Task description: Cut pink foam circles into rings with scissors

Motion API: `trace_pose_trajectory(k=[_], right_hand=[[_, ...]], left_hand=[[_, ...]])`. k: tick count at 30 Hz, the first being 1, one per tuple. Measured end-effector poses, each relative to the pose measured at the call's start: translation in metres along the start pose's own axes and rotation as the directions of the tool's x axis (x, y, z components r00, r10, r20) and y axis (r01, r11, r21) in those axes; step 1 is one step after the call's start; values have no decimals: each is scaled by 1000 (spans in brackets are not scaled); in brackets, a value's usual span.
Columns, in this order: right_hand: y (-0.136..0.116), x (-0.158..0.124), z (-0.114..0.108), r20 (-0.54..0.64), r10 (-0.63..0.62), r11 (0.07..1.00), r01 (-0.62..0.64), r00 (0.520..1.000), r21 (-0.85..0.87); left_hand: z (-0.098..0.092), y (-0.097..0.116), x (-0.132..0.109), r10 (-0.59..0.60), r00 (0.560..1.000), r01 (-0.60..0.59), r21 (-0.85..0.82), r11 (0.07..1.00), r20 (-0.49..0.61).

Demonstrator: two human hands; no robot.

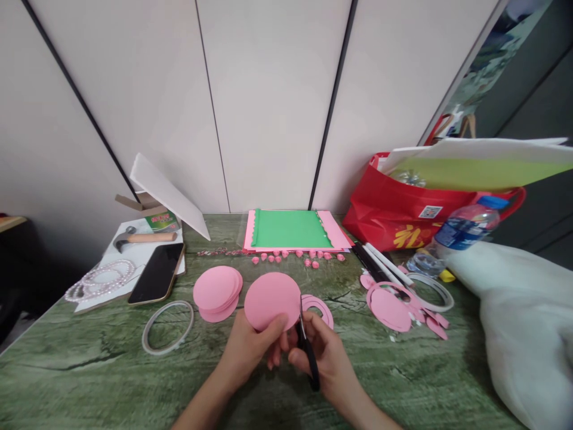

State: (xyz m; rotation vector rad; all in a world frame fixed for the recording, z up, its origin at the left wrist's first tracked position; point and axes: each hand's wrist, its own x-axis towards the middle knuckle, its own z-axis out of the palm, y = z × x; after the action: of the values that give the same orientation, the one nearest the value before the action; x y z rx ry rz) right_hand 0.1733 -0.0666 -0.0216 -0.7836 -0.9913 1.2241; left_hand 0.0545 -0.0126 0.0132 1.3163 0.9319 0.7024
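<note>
My left hand [256, 340] grips a pink paper circle [272, 298] near its lower edge, thumb on top and fingers beneath. In my right hand [329, 355] is a pair of black-handled scissors [308, 352], its blades pointing away from me along the circle's right edge. Just left of the held circle lies a stack of pink paper circles [215, 288]. Behind my right hand, a pink paper ring [323, 310] rests on the table, partly covered by the hand.
Left are a tape roll [145, 334], a phone [156, 273], a hammer [145, 237] and beads [101, 280]. Green paper [290, 228] and small pink rolls [277, 258] lie ahead. Right are pink scraps [389, 310], another tape roll [441, 294], a red bag [385, 209] and a bottle [468, 226].
</note>
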Motion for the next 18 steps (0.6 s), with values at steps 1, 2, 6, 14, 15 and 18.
trace_pose_trajectory(k=[1, 2, 6, 14, 15, 18], right_hand=[[0, 0, 1, 5, 1, 1000, -1, 1000, 14], [0, 0, 2, 12, 1, 999, -1, 1000, 32], [2, -1, 2, -21, -3, 1000, 3, 1000, 11], [7, -3, -2, -146, 4, 995, -18, 989, -97], [6, -3, -1, -151, 3, 995, -18, 988, -96], [4, -2, 0, -137, 12, 997, -23, 991, -79]], left_hand=[[0, 0, 0, -3, 1000, 3, -7, 1000, 4], [0, 0, 0, -5, 1000, 5, -16, 1000, 6], [1, 1, -1, -15, 1000, 16, -58, 998, 20], [2, 5, -2, -25, 1000, 24, -89, 996, -12], [2, 5, -2, -29, 1000, 28, -90, 996, -7], [1, 5, -2, -31, 1000, 31, -78, 996, -4]])
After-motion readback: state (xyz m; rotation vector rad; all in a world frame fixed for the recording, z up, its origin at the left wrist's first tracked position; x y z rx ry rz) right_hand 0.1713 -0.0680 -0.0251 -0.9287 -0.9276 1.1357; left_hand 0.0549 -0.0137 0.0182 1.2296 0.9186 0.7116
